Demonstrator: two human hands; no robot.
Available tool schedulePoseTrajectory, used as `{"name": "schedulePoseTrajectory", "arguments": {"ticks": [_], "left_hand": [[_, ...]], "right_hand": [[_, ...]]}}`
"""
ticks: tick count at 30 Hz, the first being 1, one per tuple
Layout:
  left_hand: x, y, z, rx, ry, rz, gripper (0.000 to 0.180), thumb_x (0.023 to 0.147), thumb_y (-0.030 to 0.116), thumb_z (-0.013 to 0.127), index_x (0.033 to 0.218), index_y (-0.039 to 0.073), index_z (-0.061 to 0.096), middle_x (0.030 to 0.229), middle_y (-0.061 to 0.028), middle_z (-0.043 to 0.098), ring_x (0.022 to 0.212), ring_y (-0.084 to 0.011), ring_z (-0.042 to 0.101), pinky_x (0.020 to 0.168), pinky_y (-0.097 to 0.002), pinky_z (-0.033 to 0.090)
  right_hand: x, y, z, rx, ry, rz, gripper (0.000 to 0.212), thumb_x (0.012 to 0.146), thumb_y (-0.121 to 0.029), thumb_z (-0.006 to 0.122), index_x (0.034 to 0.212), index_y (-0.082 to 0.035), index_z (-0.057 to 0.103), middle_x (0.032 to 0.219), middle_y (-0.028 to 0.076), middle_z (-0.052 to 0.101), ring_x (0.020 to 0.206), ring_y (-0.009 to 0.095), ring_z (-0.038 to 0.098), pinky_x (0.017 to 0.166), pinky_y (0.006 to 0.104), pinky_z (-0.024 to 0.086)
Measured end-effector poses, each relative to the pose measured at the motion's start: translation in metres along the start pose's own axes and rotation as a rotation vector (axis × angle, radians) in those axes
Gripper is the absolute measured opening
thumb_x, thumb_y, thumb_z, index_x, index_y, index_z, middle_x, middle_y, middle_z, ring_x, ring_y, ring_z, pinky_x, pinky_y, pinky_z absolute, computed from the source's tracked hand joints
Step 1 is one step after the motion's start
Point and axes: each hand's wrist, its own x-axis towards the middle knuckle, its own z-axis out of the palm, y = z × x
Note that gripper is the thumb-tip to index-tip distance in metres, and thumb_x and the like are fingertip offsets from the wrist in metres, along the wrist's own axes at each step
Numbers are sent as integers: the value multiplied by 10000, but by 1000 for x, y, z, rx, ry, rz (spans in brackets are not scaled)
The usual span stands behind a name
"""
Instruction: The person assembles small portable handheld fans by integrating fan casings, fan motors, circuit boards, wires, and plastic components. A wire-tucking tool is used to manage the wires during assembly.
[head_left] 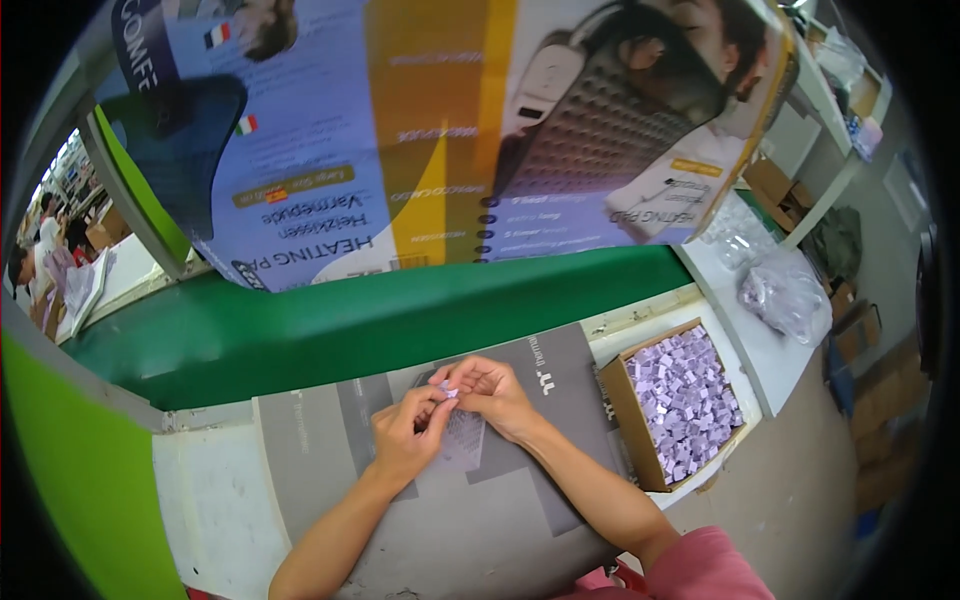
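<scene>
Where two hands (407, 437) (490, 396) meet, they hold one piece (449, 391) (pale).

The small piece (450, 392) I pinch is pale lilac, matching the pieces (690, 400) in the brown cardboard box (630, 420) at the right edge of my white tabletop (210, 500), whose middle wears a grey sheet (400, 545) printed with darker grey blocks and white lettering. Beyond the far edge I have a deep green board (400, 325) and packaging (300, 150) patterned in blue, gold and orange; a lime green panel (80, 470) flanks the left edge, and my sleeve (710, 570) is pink.
</scene>
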Motion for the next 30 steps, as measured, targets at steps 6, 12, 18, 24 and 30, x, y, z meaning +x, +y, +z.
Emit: {"name": "schedulePoseTrajectory", "arguments": {"ticks": [6,12,18,24,30], "left_hand": [[-4,-7,-2,49,0,20,135,799,32,754,862,56,637,574,-35,611,458,-101,572,445,-231,431],[-4,-8,-2,56,-69,-2,102,852,-2,694,883,8,597,600,-31,621,531,-57,592,479,-195,429],[6,1,-14,-57,-4,-140,53,909,43,640,911,4,605,630,-62,640,545,-94,617,517,-219,475],[106,53,-21,231,-213,87,138,927,147,623,878,19,634,686,-97,660,595,-172,654,530,-294,481],[206,-74,47,985,-203,853,325,913,373,553,1006,74,638,959,-130,658,858,-304,651,808,-420,515]], "right_hand": [[1,6,0,-55,-15,72,218,822,108,591,1007,-6,576,1161,139,615,1065,171,605,936,298,500],[2,4,0,-87,-37,44,206,845,68,560,1038,-4,579,1122,97,623,1024,135,605,909,271,489],[8,9,-1,-38,-19,37,129,912,-86,614,1019,-14,616,950,24,643,871,78,600,797,231,488],[8,7,4,-95,-10,8,181,872,-30,671,1041,-18,608,943,17,644,843,60,594,770,221,508],[12,23,15,-265,39,-49,166,850,-59,692,999,-15,636,909,42,657,874,82,626,803,246,530]]}}
